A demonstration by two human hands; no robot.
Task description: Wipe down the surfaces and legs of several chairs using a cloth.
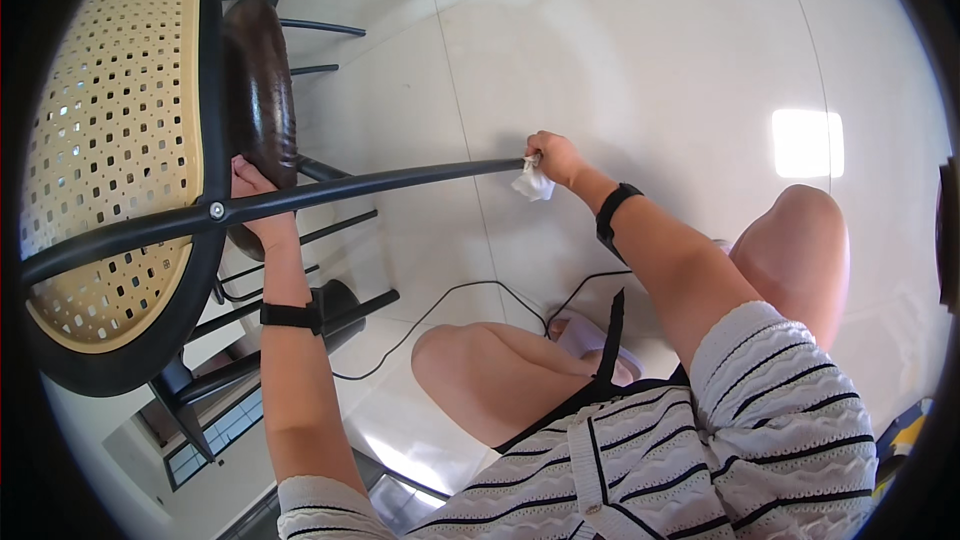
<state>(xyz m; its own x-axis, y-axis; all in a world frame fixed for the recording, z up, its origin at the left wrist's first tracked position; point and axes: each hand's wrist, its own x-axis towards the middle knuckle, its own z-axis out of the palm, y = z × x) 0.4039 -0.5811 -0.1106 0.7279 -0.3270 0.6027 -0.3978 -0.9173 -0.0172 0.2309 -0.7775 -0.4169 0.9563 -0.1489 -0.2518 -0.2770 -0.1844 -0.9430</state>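
Note:
On the left a chair stands tilted, with a beige perforated plastic back in a dark frame. Its dark brown padded seat shows glossy beside that back. My left hand grips the chair between the back and the seat, partly hidden by a black metal leg. That leg reaches across to my right hand, at its far end. A crumpled white tissue or cloth is pinched in my right fingers, against the leg's tip.
More black chair legs stick out behind the seat. A thin black cable runs over the pale tiled floor near my slippered foot. My bent knees flank the workspace. A yellow and dark object lies at the lower right edge.

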